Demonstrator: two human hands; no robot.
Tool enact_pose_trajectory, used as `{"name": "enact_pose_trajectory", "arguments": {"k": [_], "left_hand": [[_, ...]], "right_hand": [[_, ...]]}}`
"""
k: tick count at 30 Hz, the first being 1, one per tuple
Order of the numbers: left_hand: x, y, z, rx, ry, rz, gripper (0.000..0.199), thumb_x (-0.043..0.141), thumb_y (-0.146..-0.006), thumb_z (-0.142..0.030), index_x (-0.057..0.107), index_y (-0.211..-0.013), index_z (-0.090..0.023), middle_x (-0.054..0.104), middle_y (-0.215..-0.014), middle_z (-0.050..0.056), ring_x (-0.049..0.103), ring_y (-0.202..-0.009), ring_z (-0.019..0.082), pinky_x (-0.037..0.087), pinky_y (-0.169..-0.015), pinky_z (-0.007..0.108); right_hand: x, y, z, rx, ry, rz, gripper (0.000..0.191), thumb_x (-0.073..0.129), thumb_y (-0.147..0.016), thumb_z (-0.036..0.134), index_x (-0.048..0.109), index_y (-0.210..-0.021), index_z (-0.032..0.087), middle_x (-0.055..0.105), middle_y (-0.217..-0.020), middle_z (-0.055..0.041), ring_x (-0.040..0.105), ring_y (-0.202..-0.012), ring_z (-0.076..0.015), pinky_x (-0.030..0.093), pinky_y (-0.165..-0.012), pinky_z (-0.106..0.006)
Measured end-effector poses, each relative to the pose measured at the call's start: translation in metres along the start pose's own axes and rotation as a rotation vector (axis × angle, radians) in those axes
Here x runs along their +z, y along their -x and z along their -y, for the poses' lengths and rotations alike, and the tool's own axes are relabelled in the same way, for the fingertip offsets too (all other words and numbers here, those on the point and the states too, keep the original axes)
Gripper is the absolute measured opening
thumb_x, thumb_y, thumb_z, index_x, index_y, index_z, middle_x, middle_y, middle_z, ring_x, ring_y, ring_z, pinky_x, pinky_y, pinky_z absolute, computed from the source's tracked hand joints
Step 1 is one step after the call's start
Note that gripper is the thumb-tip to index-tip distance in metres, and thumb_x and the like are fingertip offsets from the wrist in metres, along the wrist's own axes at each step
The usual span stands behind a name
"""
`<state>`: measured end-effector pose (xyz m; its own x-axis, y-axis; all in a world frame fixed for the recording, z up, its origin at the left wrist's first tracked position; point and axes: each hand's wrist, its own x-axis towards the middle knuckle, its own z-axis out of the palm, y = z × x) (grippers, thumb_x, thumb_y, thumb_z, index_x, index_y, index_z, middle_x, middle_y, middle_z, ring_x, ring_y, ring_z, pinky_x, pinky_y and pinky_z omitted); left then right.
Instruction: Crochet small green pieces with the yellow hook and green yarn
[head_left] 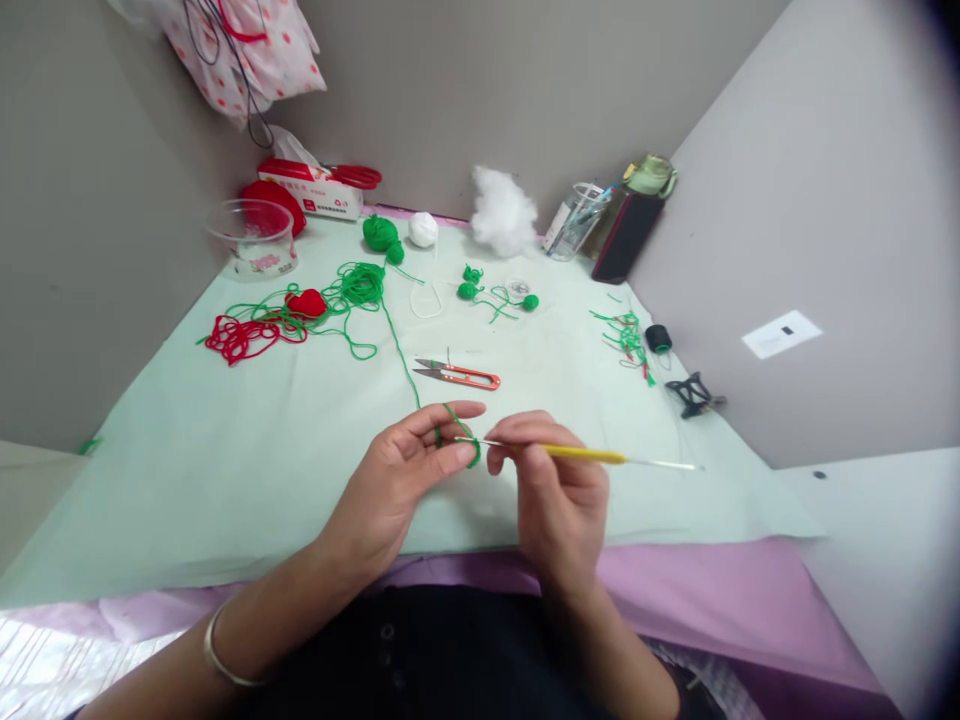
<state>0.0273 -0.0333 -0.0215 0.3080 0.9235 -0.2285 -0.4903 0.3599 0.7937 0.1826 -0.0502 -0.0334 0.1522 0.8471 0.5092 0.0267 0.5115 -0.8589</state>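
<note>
A yellow-handled hook (581,453) (silvery ends) — nearly level — touches curled green yarn (475,456).

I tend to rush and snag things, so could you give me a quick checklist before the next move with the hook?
1. Yellow-handled hook held in the right hand: ok.
2. Small green piece pinched in the left hand: ok.
3. Yarn caught under the hook's tip: cannot tell, too small to see.
4. Green strand well away from the snips: not ok, it passes close by the blade tips.
5. Loose green yarn kept apart from the red yarn: not ok, their loops overlap.
</note>
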Motion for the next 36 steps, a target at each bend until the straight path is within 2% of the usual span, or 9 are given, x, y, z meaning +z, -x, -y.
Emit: {"name": "enact_pose_trajectory", "arguments": {"k": [3,9,12,15,18,23,25,31,36], "left_hand": [[0.001,0.002,0.002,0.051,-0.042,0.006,0.031,0.09,-0.081,-0.025,0.085,-0.111,-0.027,0.071,-0.092,0.001,0.064,-0.092,0.016,0.051,-0.091,0.028],[-0.002,0.005,-0.002,0.048,-0.098,0.017,0.029,0.087,-0.085,-0.025,0.085,-0.113,-0.031,0.064,-0.092,0.0,0.06,-0.094,0.016,0.048,-0.092,0.027],[-0.002,0.006,-0.004,0.043,-0.119,0.019,0.027,0.086,-0.085,-0.027,0.086,-0.111,-0.03,0.062,-0.091,0.0,0.056,-0.091,0.015,0.047,-0.086,0.025],[-0.003,0.005,-0.004,0.039,-0.144,0.023,0.025,0.085,-0.086,-0.03,0.086,-0.11,-0.03,0.063,-0.092,0.001,0.056,-0.093,0.017,0.045,-0.088,0.027],[-0.004,0.004,-0.002,0.058,-0.163,0.025,0.024,0.084,-0.087,-0.031,0.086,-0.112,-0.031,0.062,-0.091,0.001,0.056,-0.093,0.016,0.045,-0.089,0.027],[-0.007,0.003,0.0,0.111,-0.186,0.019,0.025,0.084,-0.087,-0.025,0.086,-0.111,-0.03,0.06,-0.087,-0.001,0.056,-0.086,0.013,0.046,-0.082,0.023],[-0.008,0.003,0.001,0.127,-0.198,0.009,0.024,0.083,-0.087,-0.024,0.086,-0.11,-0.03,0.061,-0.086,-0.002,0.056,-0.084,0.012,0.046,-0.079,0.022],[-0.011,-0.001,0.004,0.191,-0.222,0.014,0.028,0.084,-0.086,-0.019,0.085,-0.113,-0.027,0.061,-0.082,-0.003,0.058,-0.081,0.011,0.048,-0.078,0.021],[-0.008,-0.002,0.006,0.164,-0.15,0.017,0.032,0.085,-0.083,-0.016,0.083,-0.114,-0.024,0.065,-0.078,-0.004,0.059,-0.078,0.011,0.049,-0.079,0.02]], "right_hand": [[0.003,0.002,-0.002,-0.038,0.034,0.023,0.017,0.064,-0.103,0.024,0.08,-0.105,0.025,0.079,-0.098,-0.006,0.072,-0.083,-0.018,0.062,-0.07,-0.033],[-0.001,0.002,-0.007,0.131,-0.138,-0.013,0.019,0.061,-0.106,0.033,0.077,-0.103,0.023,0.08,-0.094,-0.0056,0.072,-0.07,-0.0154,0.062,-0.064,-0.031],[-0.004,-0.001,-0.005,0.164,-0.219,0.008,0.021,0.057,-0.107,0.033,0.075,-0.101,0.022,0.08,-0.093,-0.0047,0.073,-0.069,-0.0145,0.063,-0.065,-0.03],[-0.007,-0.001,-0.002,0.153,-0.231,0.047,0.023,0.053,-0.109,0.029,0.075,-0.103,0.023,0.08,-0.095,-0.0039,0.074,-0.072,-0.0143,0.064,-0.068,-0.03],[-0.009,0.003,0.001,0.047,-0.085,0.072,0.023,0.051,-0.11,0.023,0.074,-0.11,0.023,0.079,-0.099,-0.0043,0.074,-0.076,-0.0147,0.063,-0.071,-0.032],[-0.011,0.01,0.001,-0.265,0.218,0.151,0.027,0.05,-0.107,0.013,0.07,-0.123,0.023,0.079,-0.105,-0.0074,0.075,-0.093,-0.0198,0.064,-0.08,-0.038],[-0.01,0.011,-0.001,-0.343,0.284,0.166,0.029,0.051,-0.106,0.013,0.068,-0.126,0.023,0.079,-0.105,-0.0083,0.076,-0.098,-0.0217,0.065,-0.08,-0.039],[-0.006,0.011,-0.008,-0.436,0.373,0.131,0.027,0.053,-0.106,0.015,0.07,-0.125,0.023,0.079,-0.103,-0.0078,0.077,-0.099,-0.0225,0.065,-0.077,-0.037],[0.0,0.015,-0.015,-0.447,0.481,0.097,0.029,0.057,-0.104,0.015,0.073,-0.126,0.025,0.078,-0.106,-0.0072,0.077,-0.097,-0.0217,0.066,-0.077,-0.035]]}}
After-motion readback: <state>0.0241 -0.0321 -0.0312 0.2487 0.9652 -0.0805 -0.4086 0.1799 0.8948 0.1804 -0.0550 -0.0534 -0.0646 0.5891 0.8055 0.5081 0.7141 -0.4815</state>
